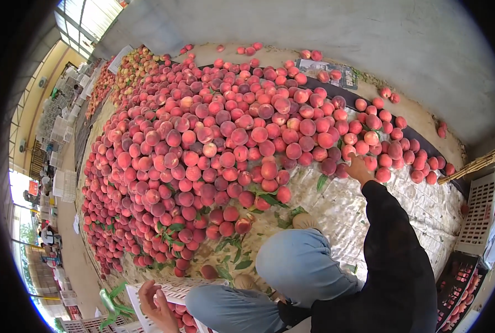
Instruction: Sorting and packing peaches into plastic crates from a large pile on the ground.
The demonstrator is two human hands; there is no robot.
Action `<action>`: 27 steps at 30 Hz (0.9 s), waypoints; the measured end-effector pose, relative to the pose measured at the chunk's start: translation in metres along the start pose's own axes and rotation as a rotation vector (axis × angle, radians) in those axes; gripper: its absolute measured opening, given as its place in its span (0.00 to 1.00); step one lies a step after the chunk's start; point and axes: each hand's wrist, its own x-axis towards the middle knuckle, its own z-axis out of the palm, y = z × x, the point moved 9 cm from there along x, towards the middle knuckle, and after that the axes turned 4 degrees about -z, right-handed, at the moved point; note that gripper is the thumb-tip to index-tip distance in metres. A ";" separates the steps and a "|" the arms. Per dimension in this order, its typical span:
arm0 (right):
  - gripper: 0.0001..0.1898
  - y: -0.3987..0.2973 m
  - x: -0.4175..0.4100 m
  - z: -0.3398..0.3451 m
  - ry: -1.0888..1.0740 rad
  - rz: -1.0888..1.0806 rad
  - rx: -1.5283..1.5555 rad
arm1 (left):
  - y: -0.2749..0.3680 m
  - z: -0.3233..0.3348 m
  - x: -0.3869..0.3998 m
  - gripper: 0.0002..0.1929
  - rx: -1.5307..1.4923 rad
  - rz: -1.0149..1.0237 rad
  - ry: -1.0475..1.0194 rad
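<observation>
A large heap of red peaches (206,137) covers the ground sheet in front of me. My right hand (358,168), at the end of a black sleeve, reaches to the peaches at the heap's right side; its fingertips touch or nearly touch one, and whether it grips it cannot be told. My left hand (158,306) is raised over a white plastic crate (176,291) beside my left leg, fingers apart and holding nothing. Peaches (185,318) lie inside this crate, partly hidden by my hand and leg.
Green leaves (243,264) lie on the pale sheet (339,204) near my shoes. A grey wall (335,29) rises behind the heap. At right stand a white slatted crate (478,212) and a dark container of fruit (455,283). Stacked crates (64,185) and people are far left.
</observation>
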 end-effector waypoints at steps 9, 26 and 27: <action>0.45 0.019 0.049 0.016 0.037 0.097 -0.264 | 0.140 0.309 0.091 0.16 0.088 0.510 -0.937; 0.39 -0.202 -0.008 -0.022 -0.602 -0.241 1.023 | 0.025 0.483 -0.010 0.22 -1.101 -0.989 -1.149; 0.36 -0.183 0.021 -0.013 -0.420 -0.198 0.953 | 0.020 0.478 -0.003 0.21 -1.166 -0.988 -1.162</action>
